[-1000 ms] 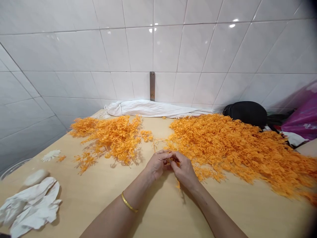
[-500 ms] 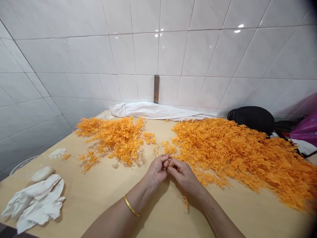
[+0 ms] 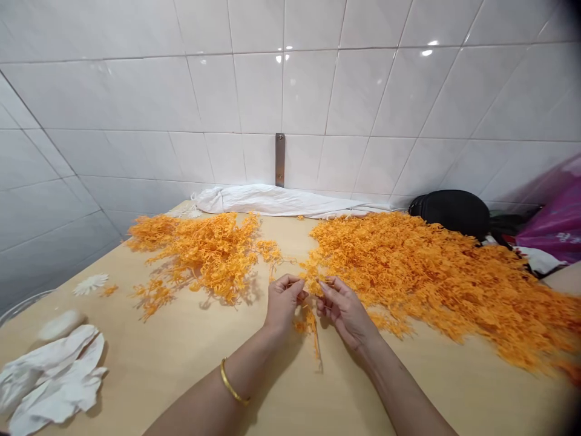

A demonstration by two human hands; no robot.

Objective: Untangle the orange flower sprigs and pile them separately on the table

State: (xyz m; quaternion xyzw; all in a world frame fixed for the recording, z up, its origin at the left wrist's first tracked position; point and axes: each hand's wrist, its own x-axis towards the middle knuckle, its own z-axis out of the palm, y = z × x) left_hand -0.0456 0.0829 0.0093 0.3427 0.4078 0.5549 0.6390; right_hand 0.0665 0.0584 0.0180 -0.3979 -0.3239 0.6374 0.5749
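My left hand (image 3: pixel 282 306) is closed, thumb and fingers pinching an orange artificial flower sprig (image 3: pixel 313 330) near the table's middle. Opposite it, my right hand (image 3: pixel 345 310) pinches the same sprig at its upper part, thumb against fingertip. The thin stem dangles below, between both hands. Just behind the fingers, a few more orange florets show, and I cannot tell whether they belong to this sprig. A large heap of orange sprigs (image 3: pixel 422 272) spreads to the right of my right hand. To the left lies a smaller pile (image 3: pixel 213 251) of the same sprigs.
White crumpled cloths (image 3: pixel 59 375) lie at the left front beside a pale rounded object (image 3: pixel 61 326). A white flower-shaped piece (image 3: pixel 91 284) sits behind them. Along the tiled wall runs a rolled white cloth (image 3: pixel 263 200). A black case (image 3: pixel 449 212) and purple bag (image 3: pixel 551 233) stand at the back right.
My hands have moved slightly apart, so the sprig shows between them. The right hand has turned, its fingers more visible. The view has shifted a little to the right.
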